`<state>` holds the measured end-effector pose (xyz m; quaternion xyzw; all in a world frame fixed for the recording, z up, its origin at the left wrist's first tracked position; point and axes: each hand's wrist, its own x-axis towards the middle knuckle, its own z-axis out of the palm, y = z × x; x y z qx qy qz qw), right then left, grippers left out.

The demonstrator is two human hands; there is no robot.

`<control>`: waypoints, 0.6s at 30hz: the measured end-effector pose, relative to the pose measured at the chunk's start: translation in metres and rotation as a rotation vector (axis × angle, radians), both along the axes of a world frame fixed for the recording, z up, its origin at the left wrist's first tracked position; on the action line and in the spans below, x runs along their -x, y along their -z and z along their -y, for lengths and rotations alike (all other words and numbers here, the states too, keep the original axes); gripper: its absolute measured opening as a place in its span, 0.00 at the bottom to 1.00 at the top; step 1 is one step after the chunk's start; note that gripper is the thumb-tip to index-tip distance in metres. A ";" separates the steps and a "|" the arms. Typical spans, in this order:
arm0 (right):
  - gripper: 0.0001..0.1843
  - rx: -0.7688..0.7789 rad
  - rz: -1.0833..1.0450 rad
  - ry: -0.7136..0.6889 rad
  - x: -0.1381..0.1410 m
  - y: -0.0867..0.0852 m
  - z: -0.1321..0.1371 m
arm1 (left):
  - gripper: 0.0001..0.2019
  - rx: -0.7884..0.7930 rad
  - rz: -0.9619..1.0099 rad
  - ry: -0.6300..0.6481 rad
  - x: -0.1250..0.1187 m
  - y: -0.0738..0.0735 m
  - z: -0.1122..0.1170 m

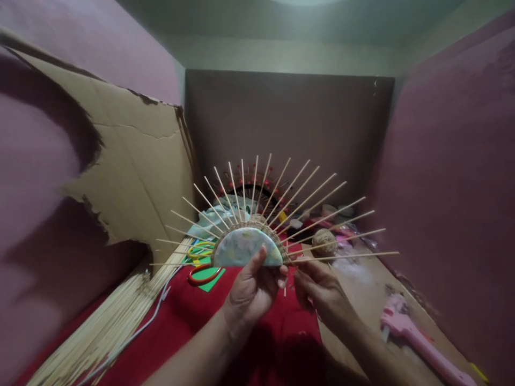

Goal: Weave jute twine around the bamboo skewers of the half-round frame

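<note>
My left hand (252, 284) holds a half-round fan-like piece (246, 247) by its straight lower edge, thumb on the front. Pale fabric with a faint floral print covers its face, and a woven twine rim (225, 231) follows the curve. Several thin wooden sticks (314, 182) spread outward from that rim like rays. At the lower right corner, close to the lowest stick, my right hand (317, 287) is closed in a pinch. What lies between its fingertips is too small to make out. A ball of twine (324, 242) sits behind the right-hand sticks.
Scissors with orange handles (201, 276) lie on green paper left of the piece. A bundle of sticks (108, 316) and a white cord rest on red cloth (181, 327). On the right lies a pink glue gun (414, 332). Torn cardboard (132, 161) leans at left.
</note>
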<state>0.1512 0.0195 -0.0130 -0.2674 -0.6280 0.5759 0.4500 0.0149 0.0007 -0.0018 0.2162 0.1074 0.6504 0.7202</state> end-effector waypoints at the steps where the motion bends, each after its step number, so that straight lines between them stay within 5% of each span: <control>1: 0.10 0.027 -0.032 -0.006 0.000 0.002 0.001 | 0.08 0.005 -0.003 -0.001 0.000 -0.001 0.001; 7: 0.09 0.303 -0.256 0.001 0.004 0.011 0.001 | 0.11 0.022 -0.039 0.056 -0.004 0.001 0.004; 18: 0.09 0.279 -0.232 0.028 0.004 0.012 0.001 | 0.11 0.103 -0.043 0.026 -0.006 -0.003 0.005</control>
